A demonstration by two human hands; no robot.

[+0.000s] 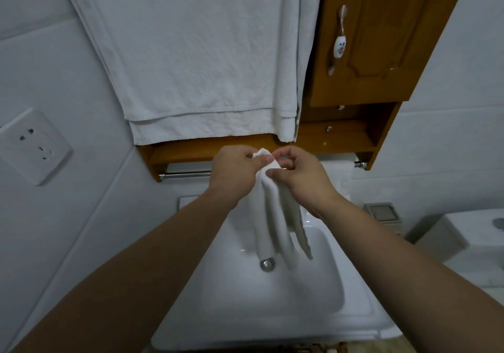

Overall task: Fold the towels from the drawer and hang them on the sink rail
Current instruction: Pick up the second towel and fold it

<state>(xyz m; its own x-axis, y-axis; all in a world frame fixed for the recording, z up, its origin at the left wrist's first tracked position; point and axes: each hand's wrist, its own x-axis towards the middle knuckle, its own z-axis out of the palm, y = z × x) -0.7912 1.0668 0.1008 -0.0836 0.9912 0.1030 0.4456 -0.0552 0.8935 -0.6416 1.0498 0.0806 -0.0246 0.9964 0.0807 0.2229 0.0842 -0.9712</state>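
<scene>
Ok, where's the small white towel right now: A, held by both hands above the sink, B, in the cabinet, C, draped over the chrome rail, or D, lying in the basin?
A: the left hand and right hand pinch the top of the small towel, which hangs over the sink.

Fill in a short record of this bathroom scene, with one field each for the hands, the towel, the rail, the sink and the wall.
left hand: grips the top of the towel
right hand: fingers pinch the same top edge
towel: white, hangs limp over the sink, not yet on the rail
rail: metal, under the cabinet, behind the hands
sink: white, drain in the basin
wall: big towel hangs above the rail; socket at left
</scene>
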